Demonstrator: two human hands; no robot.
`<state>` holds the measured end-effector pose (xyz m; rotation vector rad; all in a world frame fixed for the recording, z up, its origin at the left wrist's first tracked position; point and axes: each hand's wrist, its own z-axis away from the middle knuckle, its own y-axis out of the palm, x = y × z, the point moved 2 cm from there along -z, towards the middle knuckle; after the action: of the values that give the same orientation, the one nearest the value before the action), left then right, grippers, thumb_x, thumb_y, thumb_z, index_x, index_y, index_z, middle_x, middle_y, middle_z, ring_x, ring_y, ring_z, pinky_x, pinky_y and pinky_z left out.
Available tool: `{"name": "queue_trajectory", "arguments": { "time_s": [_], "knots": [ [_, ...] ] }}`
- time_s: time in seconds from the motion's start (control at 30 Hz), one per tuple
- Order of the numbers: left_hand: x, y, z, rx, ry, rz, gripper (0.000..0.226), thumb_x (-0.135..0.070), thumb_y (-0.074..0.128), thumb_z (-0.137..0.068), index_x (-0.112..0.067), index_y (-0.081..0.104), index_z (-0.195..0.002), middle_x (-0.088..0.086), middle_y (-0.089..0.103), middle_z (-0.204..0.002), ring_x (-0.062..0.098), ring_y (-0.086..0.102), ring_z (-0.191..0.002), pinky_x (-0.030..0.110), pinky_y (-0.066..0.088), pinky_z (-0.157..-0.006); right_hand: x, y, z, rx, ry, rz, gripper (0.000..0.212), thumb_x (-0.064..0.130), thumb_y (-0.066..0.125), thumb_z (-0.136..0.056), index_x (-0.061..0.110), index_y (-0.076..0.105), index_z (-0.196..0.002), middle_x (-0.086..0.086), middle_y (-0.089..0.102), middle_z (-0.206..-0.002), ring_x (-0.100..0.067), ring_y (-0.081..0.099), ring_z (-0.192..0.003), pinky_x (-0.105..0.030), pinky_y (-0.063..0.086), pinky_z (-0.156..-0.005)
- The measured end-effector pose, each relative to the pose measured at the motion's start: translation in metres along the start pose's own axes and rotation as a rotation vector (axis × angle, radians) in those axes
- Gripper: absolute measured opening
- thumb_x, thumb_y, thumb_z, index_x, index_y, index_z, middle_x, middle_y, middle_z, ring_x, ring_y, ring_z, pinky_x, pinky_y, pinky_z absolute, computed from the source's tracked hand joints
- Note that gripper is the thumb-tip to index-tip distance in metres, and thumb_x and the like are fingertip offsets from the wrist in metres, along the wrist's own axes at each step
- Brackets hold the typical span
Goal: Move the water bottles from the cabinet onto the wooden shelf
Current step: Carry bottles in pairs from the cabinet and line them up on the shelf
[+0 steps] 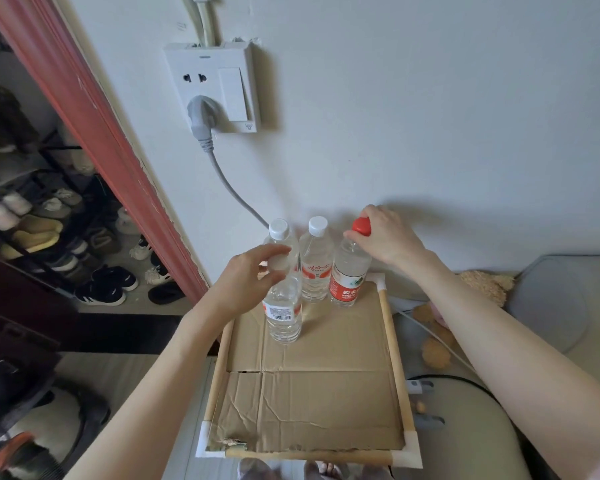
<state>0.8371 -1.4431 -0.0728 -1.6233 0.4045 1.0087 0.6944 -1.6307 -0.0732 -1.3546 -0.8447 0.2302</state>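
Left hand (248, 275) fingers clamp the near clear plastic white-capped bottle (282, 315); right hand (383, 237) fingers clamp the red-capped bottle (349, 275). Full, heavy, slick: grip necks.

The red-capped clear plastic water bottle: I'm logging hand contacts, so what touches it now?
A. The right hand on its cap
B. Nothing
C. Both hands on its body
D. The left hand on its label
A: the right hand grips the cap of the red-capped clear plastic water bottle, while the left hand holds a white-capped bottle.

Home entryway — shoe rack (32, 230), wall socket (212, 88).
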Motion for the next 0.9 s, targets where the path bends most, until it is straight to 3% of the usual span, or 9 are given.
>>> {"name": "queue_trajectory", "arguments": {
  "time_s": [0.1,0.2,0.33,0.63,0.77,0.9],
  "knots": [
    [-0.002,0.002,-0.002,-0.016,-0.003,-0.079,0.041,-0.020,0.064,-0.081,-0.018,0.054,-0.120,0.002,0.055,-0.117,0.012,0.051,-0.097,0.011,0.041,-0.078,-0.002,0.001,0.006,0.050,-0.055,-0.037,0.046,0.030,0.057,-0.085,0.012,0.044,-0.125,-0.010,0.049,-0.126,-0.028,0.046,-0.115,-0.032,0.036,-0.088],
    [-0.003,0.006,-0.005,-0.087,-0.062,-0.159,0.038,-0.035,0.069,-0.075,-0.022,0.059,-0.109,0.002,0.048,-0.101,0.015,0.048,-0.087,0.021,0.036,-0.077,0.000,0.001,0.009,0.010,-0.081,-0.034,0.040,0.022,0.056,-0.087,0.010,0.047,-0.124,-0.013,0.054,-0.120,-0.030,0.049,-0.109,-0.030,0.034,-0.082],
    [-0.006,0.006,-0.010,-0.053,-0.037,-0.203,0.029,-0.022,0.064,-0.081,-0.020,0.061,-0.110,0.005,0.048,-0.098,0.017,0.046,-0.084,0.021,0.031,-0.076,0.003,0.003,0.005,-0.043,-0.054,-0.015,0.034,0.022,0.057,-0.087,0.007,0.051,-0.117,-0.016,0.058,-0.111,-0.031,0.051,-0.103,-0.030,0.034,-0.077],
    [0.001,-0.002,-0.011,0.013,0.077,-0.184,0.033,0.000,0.054,-0.084,-0.018,0.063,-0.110,0.005,0.055,-0.119,0.021,0.049,-0.097,0.026,0.036,-0.087,0.005,0.008,0.004,-0.092,-0.062,-0.009,0.033,0.024,0.054,-0.089,0.007,0.049,-0.118,-0.015,0.057,-0.113,-0.031,0.051,-0.104,-0.033,0.038,-0.081],
    [0.007,-0.002,-0.012,0.012,0.105,-0.182,0.039,0.001,0.050,-0.087,-0.017,0.056,-0.121,0.005,0.053,-0.123,0.025,0.052,-0.104,0.027,0.037,-0.090,0.006,0.012,0.003,-0.112,-0.102,-0.011,0.033,0.024,0.055,-0.089,0.008,0.049,-0.118,-0.014,0.057,-0.112,-0.031,0.052,-0.103,-0.032,0.038,-0.080],
    [0.010,0.001,-0.003,-0.099,0.112,-0.024,0.040,-0.009,0.054,-0.088,-0.015,0.049,-0.127,0.002,0.052,-0.119,0.014,0.054,-0.102,0.015,0.042,-0.088,-0.001,0.014,0.005,-0.147,-0.082,-0.128,0.036,0.026,0.062,-0.083,0.012,0.054,-0.115,-0.010,0.059,-0.108,-0.029,0.053,-0.099,-0.027,0.034,-0.076]
  ]
}}
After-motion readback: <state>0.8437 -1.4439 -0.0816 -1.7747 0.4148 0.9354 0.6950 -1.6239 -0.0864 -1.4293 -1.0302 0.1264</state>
